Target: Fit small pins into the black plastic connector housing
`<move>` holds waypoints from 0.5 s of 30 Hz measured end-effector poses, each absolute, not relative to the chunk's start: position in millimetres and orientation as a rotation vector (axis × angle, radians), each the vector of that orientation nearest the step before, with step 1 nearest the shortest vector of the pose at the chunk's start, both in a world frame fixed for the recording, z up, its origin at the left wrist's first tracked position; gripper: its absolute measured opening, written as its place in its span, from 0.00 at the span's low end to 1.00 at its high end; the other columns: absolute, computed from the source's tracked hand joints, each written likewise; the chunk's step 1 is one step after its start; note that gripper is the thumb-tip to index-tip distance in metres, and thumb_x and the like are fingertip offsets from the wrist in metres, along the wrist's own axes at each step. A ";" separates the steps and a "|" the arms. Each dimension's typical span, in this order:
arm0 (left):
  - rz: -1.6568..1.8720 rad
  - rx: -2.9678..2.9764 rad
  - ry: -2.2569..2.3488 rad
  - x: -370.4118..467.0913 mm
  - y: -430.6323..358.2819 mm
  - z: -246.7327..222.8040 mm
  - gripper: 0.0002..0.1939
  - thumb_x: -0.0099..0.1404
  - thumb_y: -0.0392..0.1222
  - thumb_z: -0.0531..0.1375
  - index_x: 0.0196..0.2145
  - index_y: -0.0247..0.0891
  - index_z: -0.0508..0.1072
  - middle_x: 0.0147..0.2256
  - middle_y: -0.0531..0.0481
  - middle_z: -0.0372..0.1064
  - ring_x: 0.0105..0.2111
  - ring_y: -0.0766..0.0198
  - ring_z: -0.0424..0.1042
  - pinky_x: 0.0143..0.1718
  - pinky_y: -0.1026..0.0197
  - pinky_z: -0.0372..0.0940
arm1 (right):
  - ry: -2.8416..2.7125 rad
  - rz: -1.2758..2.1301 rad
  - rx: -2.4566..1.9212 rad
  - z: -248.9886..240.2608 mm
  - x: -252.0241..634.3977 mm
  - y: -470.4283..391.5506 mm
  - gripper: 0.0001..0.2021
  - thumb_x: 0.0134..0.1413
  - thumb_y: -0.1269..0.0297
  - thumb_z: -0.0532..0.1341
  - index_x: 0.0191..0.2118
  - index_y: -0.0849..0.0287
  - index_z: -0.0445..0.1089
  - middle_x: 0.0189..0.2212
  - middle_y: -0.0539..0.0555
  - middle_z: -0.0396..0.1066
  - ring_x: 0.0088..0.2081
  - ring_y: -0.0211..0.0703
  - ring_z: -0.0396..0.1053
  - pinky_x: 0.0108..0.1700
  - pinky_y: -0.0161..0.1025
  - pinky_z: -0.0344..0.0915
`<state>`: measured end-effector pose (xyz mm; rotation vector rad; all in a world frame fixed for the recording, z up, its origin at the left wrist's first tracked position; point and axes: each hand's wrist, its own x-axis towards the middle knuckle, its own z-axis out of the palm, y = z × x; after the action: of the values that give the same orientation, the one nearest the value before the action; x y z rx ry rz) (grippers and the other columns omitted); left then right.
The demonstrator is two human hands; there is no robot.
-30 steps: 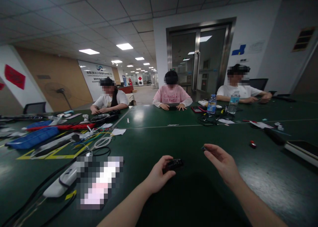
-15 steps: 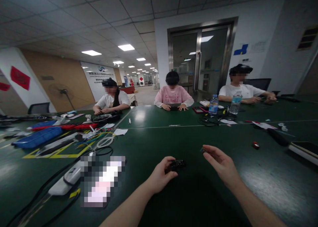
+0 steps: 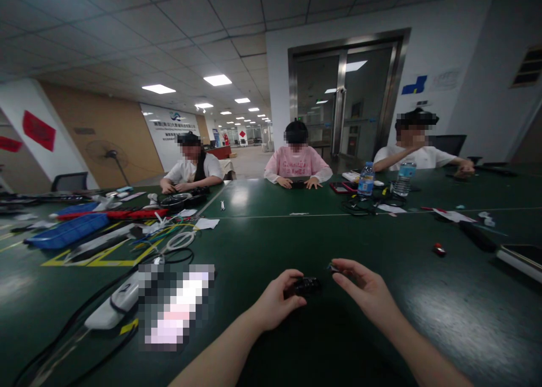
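My left hand (image 3: 279, 299) is closed round one end of a small black object (image 3: 308, 286), gripped between thumb and fingers just above the green table. Its exact kind is too dark to tell. To the right, my right hand (image 3: 359, 285) pinches a tiny dark piece (image 3: 332, 268) with a bluish tint between thumb and fingertips. The tiny piece is held apart from the black object, with a short gap between them.
A blurred-out bright screen (image 3: 180, 308) and a white power strip (image 3: 112, 302) with cables lie at left. Behind them is a blue tray (image 3: 70, 231). A small red item (image 3: 439, 249) lies at right. Two bottles (image 3: 366, 179) stand further back; three people sit opposite.
My right hand has moved left with the tiny piece, closer to the black object. My left hand stays nearly where it was. A person at right has raised a hand toward the head.
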<state>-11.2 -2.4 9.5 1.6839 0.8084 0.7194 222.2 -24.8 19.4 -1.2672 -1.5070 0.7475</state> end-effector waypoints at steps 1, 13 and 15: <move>0.715 1.683 0.804 -11.2 -2.5 9.5 0.24 0.56 0.32 0.60 0.50 0.41 0.61 0.45 0.47 0.68 0.44 0.57 0.68 0.47 0.53 0.60 | -1.530 0.747 -1.268 19.9 219.6 -26.0 0.16 0.48 0.55 0.62 0.44 0.52 0.71 0.43 0.53 0.73 0.47 0.51 0.67 0.52 0.52 0.61; 0.727 1.720 0.818 -10.1 0.0 6.0 0.23 0.55 0.31 0.61 0.49 0.38 0.61 0.42 0.47 0.68 0.41 0.59 0.68 0.44 0.55 0.61 | -1.799 0.798 -1.231 19.6 190.6 -36.4 0.10 0.47 0.68 0.62 0.38 0.52 0.73 0.42 0.53 0.69 0.47 0.50 0.66 0.52 0.48 0.61; 0.734 1.700 0.798 -9.8 0.4 5.4 0.22 0.56 0.31 0.60 0.48 0.38 0.61 0.42 0.47 0.68 0.42 0.59 0.68 0.44 0.56 0.61 | -1.799 0.831 -1.233 19.0 190.0 -35.2 0.09 0.47 0.68 0.61 0.37 0.52 0.73 0.43 0.53 0.69 0.47 0.49 0.66 0.51 0.47 0.61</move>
<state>-9.8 0.4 5.4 1.6998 0.7983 0.7340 190.0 -35.2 19.0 -1.2326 -1.7985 0.8313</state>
